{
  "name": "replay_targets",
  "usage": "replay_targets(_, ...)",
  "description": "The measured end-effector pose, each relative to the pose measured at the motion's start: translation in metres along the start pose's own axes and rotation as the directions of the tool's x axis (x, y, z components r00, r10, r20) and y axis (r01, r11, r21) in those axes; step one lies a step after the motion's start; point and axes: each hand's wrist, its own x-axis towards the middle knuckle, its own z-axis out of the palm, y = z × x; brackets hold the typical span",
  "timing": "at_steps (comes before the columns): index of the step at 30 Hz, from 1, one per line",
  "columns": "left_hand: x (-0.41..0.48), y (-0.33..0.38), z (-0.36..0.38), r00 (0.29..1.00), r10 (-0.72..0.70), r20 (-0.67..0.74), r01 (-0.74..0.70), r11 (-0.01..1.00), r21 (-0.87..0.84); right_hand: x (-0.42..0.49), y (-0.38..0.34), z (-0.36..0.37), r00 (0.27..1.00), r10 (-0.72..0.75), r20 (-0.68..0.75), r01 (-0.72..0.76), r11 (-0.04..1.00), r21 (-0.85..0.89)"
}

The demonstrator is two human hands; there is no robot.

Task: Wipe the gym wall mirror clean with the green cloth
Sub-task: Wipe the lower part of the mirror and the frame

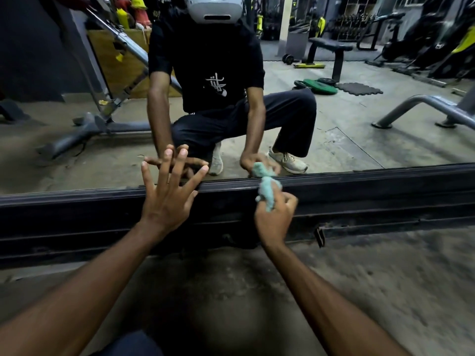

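The right-hand grip [276,217] is clamped round a crumpled pale-green cloth [267,192]. The wad juts above the curled fingers and touches the bottom edge of the large wall mirror [347,119], where glass meets the black metal base rail [385,194]. Left of that grip, the left-hand grip [167,199] is spread apart, fingertips on the glass. Beneath both lies the dusty concrete floor [231,291].

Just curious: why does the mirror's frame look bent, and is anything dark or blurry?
Head view: the wide-angle lens bows the mirror frame; light is dim, with a shadow on the floor at bottom centre; the green cloth in the right hand looks soft, the left hand sharp.
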Motion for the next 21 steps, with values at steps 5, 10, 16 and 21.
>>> replay_targets(5, -0.005, -0.013, 0.001, 0.999, 0.034, -0.01, -0.033, 0.999, 0.041, -0.002, -0.007, 0.019, 0.987, 0.091, -0.135, -0.098, 0.994, -0.046)
replay_targets(10, -0.007, -0.017, 0.0, 0.998, 0.06, -0.017, -0.059, 0.997, 0.053, -0.042, -0.021, 0.039, 0.984, -0.076, 0.162, 0.08, 0.997, -0.019)
replay_targets(16, -0.015, -0.044, -0.005, 1.0, 0.003, 0.004, -0.003, 0.997, 0.083, -0.036, -0.024, 0.052, 0.998, 0.043, -0.034, -0.045, 0.998, -0.051)
replay_targets(21, -0.013, -0.07, -0.025, 0.999, -0.037, 0.022, 0.033, 0.988, 0.148, -0.074, -0.035, 0.067, 0.96, -0.077, 0.27, 0.06, 0.996, 0.07)
